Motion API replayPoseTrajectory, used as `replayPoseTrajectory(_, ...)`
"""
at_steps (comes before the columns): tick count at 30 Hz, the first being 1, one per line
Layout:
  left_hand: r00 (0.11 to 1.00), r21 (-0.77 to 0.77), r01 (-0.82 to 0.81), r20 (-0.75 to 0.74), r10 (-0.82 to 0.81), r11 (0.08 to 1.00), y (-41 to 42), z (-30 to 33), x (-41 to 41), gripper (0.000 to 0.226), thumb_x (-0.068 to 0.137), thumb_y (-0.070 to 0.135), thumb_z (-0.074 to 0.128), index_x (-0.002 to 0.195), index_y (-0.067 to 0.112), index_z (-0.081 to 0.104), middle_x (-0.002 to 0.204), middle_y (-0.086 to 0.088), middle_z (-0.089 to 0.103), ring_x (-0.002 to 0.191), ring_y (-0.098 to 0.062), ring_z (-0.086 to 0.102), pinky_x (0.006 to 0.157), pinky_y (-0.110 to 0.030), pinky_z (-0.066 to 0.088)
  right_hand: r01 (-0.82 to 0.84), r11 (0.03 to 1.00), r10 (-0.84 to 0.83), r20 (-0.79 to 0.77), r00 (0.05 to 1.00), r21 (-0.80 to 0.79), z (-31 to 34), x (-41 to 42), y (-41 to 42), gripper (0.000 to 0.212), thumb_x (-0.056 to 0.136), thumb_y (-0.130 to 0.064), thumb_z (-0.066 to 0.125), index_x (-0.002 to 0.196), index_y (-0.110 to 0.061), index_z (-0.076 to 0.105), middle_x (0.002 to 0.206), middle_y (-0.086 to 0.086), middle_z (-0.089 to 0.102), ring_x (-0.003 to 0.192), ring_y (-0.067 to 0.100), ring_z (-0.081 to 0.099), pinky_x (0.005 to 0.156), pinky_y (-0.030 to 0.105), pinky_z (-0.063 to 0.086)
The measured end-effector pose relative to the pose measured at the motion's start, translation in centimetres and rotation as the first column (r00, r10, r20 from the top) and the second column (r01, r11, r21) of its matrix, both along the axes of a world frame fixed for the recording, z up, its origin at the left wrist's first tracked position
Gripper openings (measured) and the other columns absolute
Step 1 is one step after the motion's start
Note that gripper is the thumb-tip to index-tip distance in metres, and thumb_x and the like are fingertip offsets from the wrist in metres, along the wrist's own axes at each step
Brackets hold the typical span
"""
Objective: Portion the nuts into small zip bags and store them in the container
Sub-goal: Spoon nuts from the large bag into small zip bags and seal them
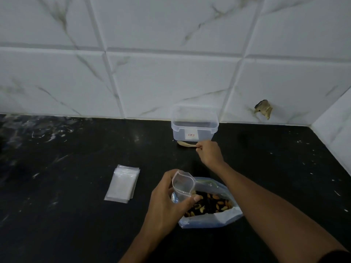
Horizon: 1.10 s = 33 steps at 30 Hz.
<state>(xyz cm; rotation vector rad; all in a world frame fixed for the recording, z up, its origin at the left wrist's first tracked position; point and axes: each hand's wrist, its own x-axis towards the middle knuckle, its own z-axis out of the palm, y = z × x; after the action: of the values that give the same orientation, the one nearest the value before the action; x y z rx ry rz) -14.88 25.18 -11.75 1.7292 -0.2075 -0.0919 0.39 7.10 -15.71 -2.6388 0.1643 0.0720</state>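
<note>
a: on the black bench (76, 215), what kind of surface is it?

b: dark polished stone, speckled and streaked with pale marks. behind it runs a wall (171, 76) of big white tiles with grey marble veins and wide grout lines. one tile low on the right has a broken hole (263, 109) with a ragged brown edge. the light is dim.

a: and the container?

b: a clear plastic container (194, 123), rectangular with rounded corners, no lid on it, standing at the back of the bench against the wall. a white label with a red mark sits on its front. it looks empty.

a: the nuts?

b: nuts (210, 205), tan and dark mixed, lie in a large clear bag (210, 219) with a bluish rim, folded open near the front edge.

a: the hands?

b: the left hand (167, 204) is pinching a small zip bag (183, 185) upright between thumb and fingers, its mouth held open, just above the large bag. the right hand (209, 152) is closed on the handle end of a pale spoon (185, 143) that lies just in front of the container.

a: anything else?

b: a flat stack of small clear bags (122, 184) lies to the left, well apart from the rest.
</note>
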Motion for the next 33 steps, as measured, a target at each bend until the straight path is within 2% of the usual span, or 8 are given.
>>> replayPoseTrajectory(3, 1.000, -0.006, -0.018, 0.017, 0.018, 1.000, 0.0, 0.0, 0.4, 0.051, 0.074, 0.019, 0.082, 0.116, 0.031, 0.054, 0.112, 0.025, 0.063, 0.106, 0.001, 0.062, 0.081, -0.014, 0.051, -0.046, 0.993, 0.049, 0.030, 0.998, -0.112, -1.6, 1.5, 0.3, 0.019, 0.093, -0.008, 0.055, 0.106, -0.007, 0.069, 0.103, 0.012, 0.066, 0.096, 0.029, 0.065, 0.077, 0.036, 0.054)
replayPoseTrajectory(8, 0.998, -0.031, -0.059, 0.020, 0.060, 0.998, 0.4, 0.0, 2.2, 0.050, 0.078, 0.013, 0.080, 0.115, 0.032, 0.054, 0.111, 0.023, 0.063, 0.104, -0.002, 0.063, 0.080, -0.017, 0.053, -0.153, 0.961, 0.148, -0.041, 0.988, -0.228, -3.1, 2.9, 0.3, 0.025, 0.096, -0.008, 0.050, 0.118, -0.007, 0.062, 0.118, 0.012, 0.061, 0.106, 0.028, 0.061, 0.085, 0.038, 0.051)
replayPoseTrajectory(15, 0.997, -0.020, -0.080, 0.016, 0.080, 0.997, 0.7, -0.6, 4.3, 0.051, 0.078, 0.014, 0.079, 0.115, 0.036, 0.051, 0.111, 0.027, 0.061, 0.107, 0.002, 0.061, 0.080, -0.013, 0.052, -0.141, 0.958, 0.147, 0.008, 0.989, -0.249, -4.2, 2.9, 0.2, 0.015, 0.095, -0.007, 0.048, 0.095, -0.008, 0.063, 0.101, 0.010, 0.062, 0.092, 0.026, 0.062, 0.074, 0.035, 0.052)
replayPoseTrajectory(18, 0.997, -0.019, -0.079, 0.015, 0.079, 0.997, 0.7, -0.6, 4.6, 0.051, 0.078, 0.016, 0.079, 0.115, 0.037, 0.051, 0.109, 0.029, 0.061, 0.106, 0.002, 0.061, 0.080, -0.012, 0.051, -0.141, 0.949, 0.151, 0.014, 0.988, -0.284, -4.0, 2.6, 0.2, 0.012, 0.094, -0.006, 0.051, 0.086, -0.012, 0.058, 0.094, 0.009, 0.062, 0.083, 0.023, 0.060, 0.065, 0.031, 0.046)
replayPoseTrajectory(22, 0.997, -0.009, -0.067, 0.025, 0.068, 0.998, 0.6, -0.6, 4.7, 0.053, 0.079, 0.016, 0.080, 0.115, 0.040, 0.049, 0.110, 0.030, 0.060, 0.107, 0.004, 0.061, 0.081, -0.011, 0.051, -0.161, 0.928, 0.197, 0.075, 0.978, -0.337, -3.4, 1.9, 0.1, 0.015, 0.094, -0.013, 0.055, 0.080, -0.014, 0.058, 0.086, 0.006, 0.064, 0.077, 0.019, 0.058, 0.069, 0.032, 0.052)
replayPoseTrajectory(28, 0.997, -0.006, -0.048, 0.064, 0.048, 0.999, 0.9, 0.5, 3.9, 0.052, 0.075, 0.030, 0.077, 0.117, 0.040, 0.048, 0.112, 0.032, 0.059, 0.108, 0.003, 0.059, 0.085, -0.013, 0.051, -0.161, 0.969, 0.192, 0.157, 0.969, -0.188, 0.0, -1.2, -0.1, 0.009, 0.093, -0.018, 0.058, 0.085, -0.015, 0.059, 0.076, 0.003, 0.064, 0.069, 0.021, 0.063, 0.067, 0.043, 0.056)
replayPoseTrajectory(30, 0.996, -0.005, -0.042, 0.076, 0.042, 0.999, 1.0, 0.9, 3.3, 0.053, 0.076, 0.025, 0.078, 0.117, 0.039, 0.047, 0.111, 0.033, 0.059, 0.108, 0.004, 0.059, 0.084, -0.012, 0.051, -0.147, 0.982, 0.165, 0.158, 0.974, -0.119, 1.7, -3.4, -0.6, 0.006, 0.091, -0.020, 0.063, 0.092, -0.017, 0.058, 0.082, 0.000, 0.065, 0.074, 0.017, 0.063, 0.068, 0.039, 0.056)
replayPoseTrajectory(33, 0.997, -0.003, -0.008, 0.075, 0.008, 1.000, 1.2, 1.2, 1.9, 0.053, 0.076, 0.031, 0.078, 0.117, 0.040, 0.046, 0.110, 0.037, 0.057, 0.109, 0.008, 0.057, 0.083, -0.009, 0.049, -0.157, 0.988, 0.157, 0.164, 0.974, -0.009, 4.3, -7.4, -1.6, 0.022, 0.088, -0.017, 0.067, 0.106, -0.021, 0.057, 0.090, -0.006, 0.063, 0.080, 0.009, 0.061, 0.072, 0.028, 0.053)
